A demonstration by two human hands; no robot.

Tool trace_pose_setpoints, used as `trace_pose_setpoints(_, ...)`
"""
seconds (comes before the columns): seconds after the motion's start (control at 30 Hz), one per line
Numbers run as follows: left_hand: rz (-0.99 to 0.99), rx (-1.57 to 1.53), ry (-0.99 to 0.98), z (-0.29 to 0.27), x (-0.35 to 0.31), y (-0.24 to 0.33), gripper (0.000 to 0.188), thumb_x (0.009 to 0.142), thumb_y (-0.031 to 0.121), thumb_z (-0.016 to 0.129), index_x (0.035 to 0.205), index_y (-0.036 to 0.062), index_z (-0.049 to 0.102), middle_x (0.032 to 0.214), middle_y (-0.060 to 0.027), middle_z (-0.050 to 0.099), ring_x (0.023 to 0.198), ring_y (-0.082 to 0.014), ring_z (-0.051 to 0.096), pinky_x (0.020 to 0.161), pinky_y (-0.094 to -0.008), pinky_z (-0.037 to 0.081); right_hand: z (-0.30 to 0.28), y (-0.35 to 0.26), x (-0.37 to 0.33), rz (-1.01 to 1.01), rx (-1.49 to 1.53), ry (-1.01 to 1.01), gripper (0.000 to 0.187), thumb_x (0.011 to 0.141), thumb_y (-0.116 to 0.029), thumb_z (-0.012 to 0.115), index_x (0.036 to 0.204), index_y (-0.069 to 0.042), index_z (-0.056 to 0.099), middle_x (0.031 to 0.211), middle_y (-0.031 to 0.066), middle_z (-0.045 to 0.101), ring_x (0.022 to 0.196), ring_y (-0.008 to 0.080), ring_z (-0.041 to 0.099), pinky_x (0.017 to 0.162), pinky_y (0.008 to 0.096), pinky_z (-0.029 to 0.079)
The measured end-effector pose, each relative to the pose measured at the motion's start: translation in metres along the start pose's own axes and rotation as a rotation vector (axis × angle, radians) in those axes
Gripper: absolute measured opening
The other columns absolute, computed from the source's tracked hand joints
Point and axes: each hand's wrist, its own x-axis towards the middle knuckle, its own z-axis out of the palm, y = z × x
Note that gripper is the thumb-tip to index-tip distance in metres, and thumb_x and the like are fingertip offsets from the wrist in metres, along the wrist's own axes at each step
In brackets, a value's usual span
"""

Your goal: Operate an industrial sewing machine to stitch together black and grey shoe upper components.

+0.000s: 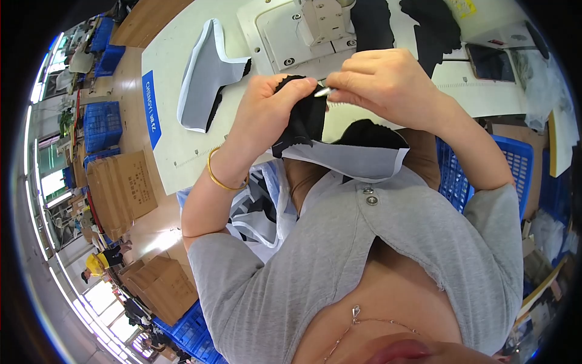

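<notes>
My left hand (270, 109) is closed on a piece of fabric (309, 120), black on the upper part, with its thumb pressed on top near the edge. The fabric's grey, white-edged part (357, 160) hangs over the table's front edge toward my lap. Just right of the left thumb, my right hand (391, 85) pinches a slim tool with a whitish pointed tip (322, 93). That tip lies close to the black fabric; I cannot tell whether it touches. Most of the tool is hidden by the fingers, so its kind does not show.
Beyond my hands stands a white sewing machine (276, 39) on a pale table (176, 121). A grey cut piece (206, 79) lies left, black pieces (431, 30) right, beside a phone (490, 63). Below are a scrap-filled bag (285, 209) and a blue crate (515, 159).
</notes>
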Motion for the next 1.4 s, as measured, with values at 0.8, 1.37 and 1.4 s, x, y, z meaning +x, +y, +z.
trace_pose_setpoints(0.8, 0.941, 0.665, 0.776, 0.021, 0.009, -0.027, 0.043, 0.077, 0.018, 0.08, 0.11, 0.0007, 0.058, 0.084, -0.0054, 0.058, 0.077, -0.0206, 0.059, 0.075, -0.0271, 0.047, 0.025, -0.013, 0.003, 0.912, 0.899, 0.202, 0.011, 0.083, -0.009, 0.068, 0.086, 0.002, 0.068, 0.069, 0.0039, 0.065, 0.066, 0.0058, 0.059, 0.06, 0.0233, 0.047)
trace_pose_setpoints(1.37, 0.328, -0.477, 0.289, 0.018, -0.008, -0.027, 0.017, 0.098, 0.015, 0.057, 0.09, 0.0, 0.061, 0.08, -0.011, 0.068, 0.07, -0.0174, 0.066, 0.068, -0.0308, 0.055, 0.024, -0.026, -0.023, 0.388, 0.401, 0.186, 0.028, 0.09, -0.025, 0.068, 0.098, 0.001, 0.064, 0.083, 0.0118, 0.061, 0.07, 0.0263, 0.061, 0.061, 0.0331, 0.048)
trace_pose_setpoints(1.4, 0.3, -0.524, 0.257, 0.019, -0.007, -0.027, 0.018, 0.099, 0.015, 0.056, 0.09, 0.0004, 0.061, 0.08, -0.0109, 0.068, 0.07, -0.0177, 0.066, 0.068, -0.0311, 0.055, 0.027, -0.026, -0.023, 0.391, 0.433, 0.179, 0.028, 0.091, -0.025, 0.067, 0.098, 0.002, 0.065, 0.083, 0.0122, 0.061, 0.072, 0.0265, 0.061, 0.062, 0.0337, 0.048)
